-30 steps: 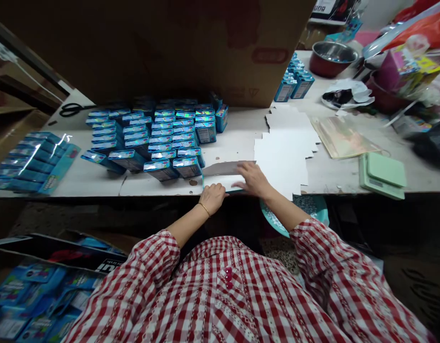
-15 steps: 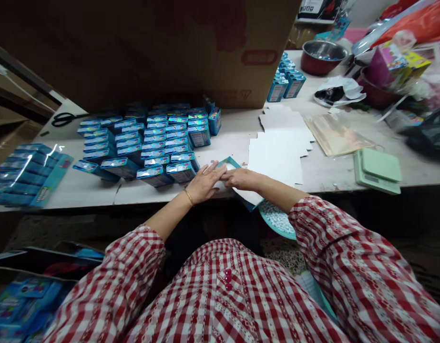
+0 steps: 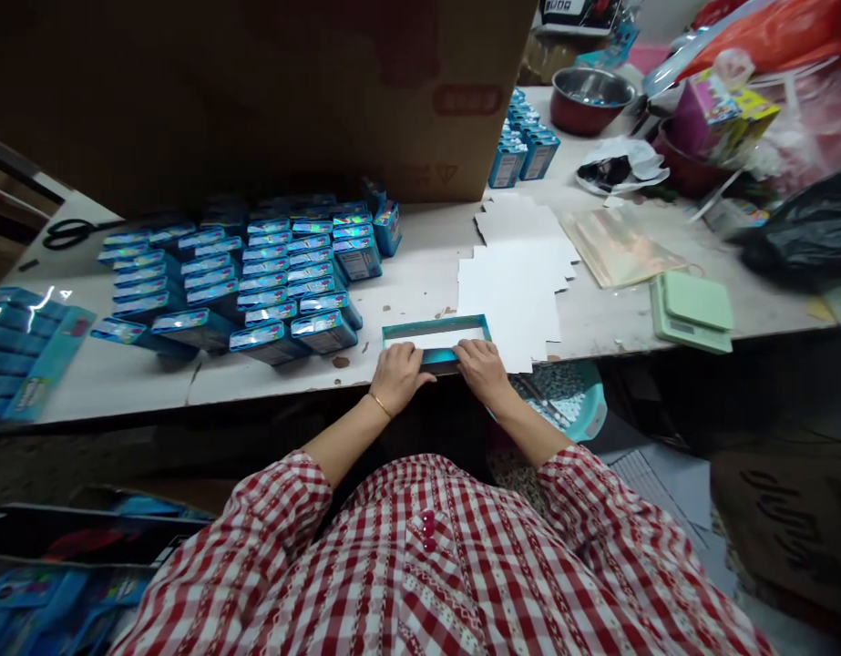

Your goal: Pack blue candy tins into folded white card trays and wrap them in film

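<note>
A shallow blue cardboard tray [image 3: 435, 324] with a white inside lies at the table's front edge. My left hand [image 3: 398, 375] grips its near wall at the left, fingers over the rim. Further right on the same wall, my right hand [image 3: 484, 369] is closed the same way. The undersides of both thumbs are partly hidden. Flat white die-cut cardboard sheets [image 3: 519, 273] lie just right of the tray. To the left stand rows of small blue boxes [image 3: 266, 289] with shiny tops.
A large brown carton [image 3: 256, 100] stands behind the boxes. A green scale [image 3: 693, 310], clear plastic bags [image 3: 621, 248] and a metal bowl [image 3: 589, 102] are at right. Below the edge sits a turquoise basin [image 3: 590, 410] of white pieces. Scissors [image 3: 71, 232] lie far left.
The cardboard piece, flat and slanted under both hands before, now shows raised walls and lies square to the edge. My hands have moved apart onto its near wall. The view has shifted right.
</note>
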A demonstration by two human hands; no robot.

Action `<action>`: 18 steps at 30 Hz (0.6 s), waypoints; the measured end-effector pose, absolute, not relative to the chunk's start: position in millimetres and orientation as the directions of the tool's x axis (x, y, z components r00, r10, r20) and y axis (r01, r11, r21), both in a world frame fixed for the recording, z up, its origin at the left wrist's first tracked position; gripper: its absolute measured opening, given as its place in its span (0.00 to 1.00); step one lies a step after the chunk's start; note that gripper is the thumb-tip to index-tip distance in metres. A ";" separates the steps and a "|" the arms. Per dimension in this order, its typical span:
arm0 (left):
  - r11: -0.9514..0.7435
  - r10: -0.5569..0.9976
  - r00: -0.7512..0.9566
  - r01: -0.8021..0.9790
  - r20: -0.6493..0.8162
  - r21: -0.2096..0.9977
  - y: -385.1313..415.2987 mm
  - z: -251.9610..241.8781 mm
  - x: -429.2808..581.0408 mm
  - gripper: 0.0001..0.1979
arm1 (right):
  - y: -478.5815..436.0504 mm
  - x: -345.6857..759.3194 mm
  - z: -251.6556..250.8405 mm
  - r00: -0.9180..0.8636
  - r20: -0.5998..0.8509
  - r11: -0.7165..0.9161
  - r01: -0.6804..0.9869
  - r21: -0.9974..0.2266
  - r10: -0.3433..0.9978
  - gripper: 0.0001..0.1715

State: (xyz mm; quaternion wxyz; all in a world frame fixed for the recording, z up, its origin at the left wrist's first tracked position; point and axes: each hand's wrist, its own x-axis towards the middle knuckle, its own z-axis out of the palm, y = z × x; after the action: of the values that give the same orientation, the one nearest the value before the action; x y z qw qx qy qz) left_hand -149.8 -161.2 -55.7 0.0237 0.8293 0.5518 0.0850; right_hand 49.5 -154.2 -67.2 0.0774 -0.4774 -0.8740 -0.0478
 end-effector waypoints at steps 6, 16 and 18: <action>-0.401 0.908 0.408 0.912 -0.096 0.087 -165.9 -65.1 -142.3 0.16 | -144.0 54.7 -61.8 -0.582 0.001 0.582 0.813 0.023 0.813 0.10; -0.184 0.978 0.152 0.950 0.141 0.253 -161.2 -25.5 -151.7 0.25 | -50.2 51.3 -33.0 -0.901 -0.136 0.910 0.414 0.003 0.411 0.13; -0.073 0.996 0.057 0.951 0.064 0.299 -144.1 -30.2 -158.9 0.29 | -33.1 46.9 -27.8 -0.888 -0.156 0.897 0.442 -0.031 0.432 0.15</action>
State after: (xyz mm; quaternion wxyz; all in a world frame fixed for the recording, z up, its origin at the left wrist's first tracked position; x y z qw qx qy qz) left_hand -158.9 -144.1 -30.2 0.0883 0.7214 0.6749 0.1272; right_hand 46.9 -33.1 -27.8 -0.0726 -0.2251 -0.9711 0.0328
